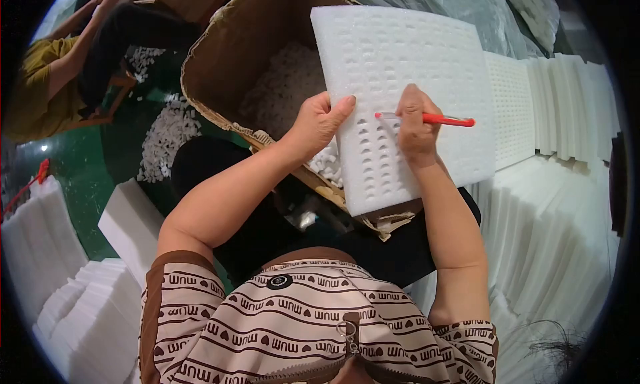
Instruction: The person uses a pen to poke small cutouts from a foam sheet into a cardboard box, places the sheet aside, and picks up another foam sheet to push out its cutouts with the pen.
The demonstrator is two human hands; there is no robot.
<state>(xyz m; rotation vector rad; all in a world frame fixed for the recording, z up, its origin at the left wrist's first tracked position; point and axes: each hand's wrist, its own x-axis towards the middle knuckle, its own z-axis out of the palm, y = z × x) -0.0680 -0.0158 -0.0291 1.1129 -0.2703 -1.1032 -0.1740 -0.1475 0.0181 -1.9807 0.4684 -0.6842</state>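
A white foam sheet (427,47) with rows of small punched slots is propped over a cardboard box. My left hand (319,126) grips its left edge, thumb on the front face and the other fingers hidden behind. In my right hand (418,127) is a red pen (450,120), held across the sheet with its tip pointing left near the open slots. Half-round holes show in the lower left rows, while the upper rows look shallower. Small white foam pieces (287,84) lie inside the cardboard box (200,64) beneath the sheet.
Stacked foam sheets (540,231) stand on the right, and more foam stacks (87,311) at lower left. Loose foam bits (167,137) are heaped on the green floor (87,211). Another person (57,77) sits at upper left. Clear plastic film (453,7) lies behind the box.
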